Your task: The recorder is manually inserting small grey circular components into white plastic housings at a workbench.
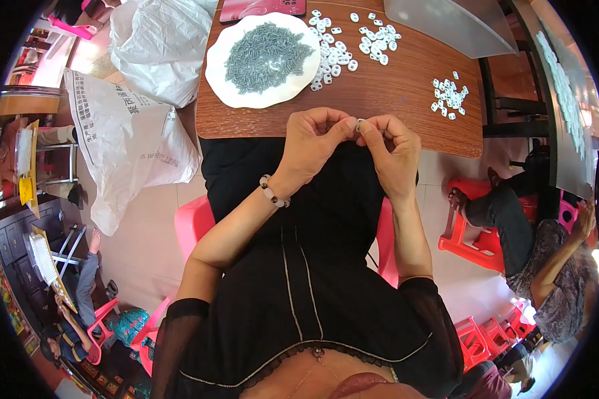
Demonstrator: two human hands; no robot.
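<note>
My left hand [317, 143] and my right hand [394, 149] meet at the table's near edge, thumbs and fingertips pinched together. Between them they hold a small whitish-grey piece [359, 125]; fingers cover most of it, so its exact shape is hidden. Beyond my left hand, a scalloped white plate [216, 73] bears a heap of tiny grey rod-like pieces [266, 56]. To its right lie loose small white oval pieces with two holes [336, 60], with another cluster [378, 43] beside them. A separate group of these white pieces [449, 98] rests near the right edge.
The brown wooden table [406, 100] spans the far side of my lap. A pink phone-like object [263, 9] and a grey bin [452, 26] stand at its back. White sacks [130, 133] sit left on the floor. Other people sit on both sides, one by a red stool [469, 239].
</note>
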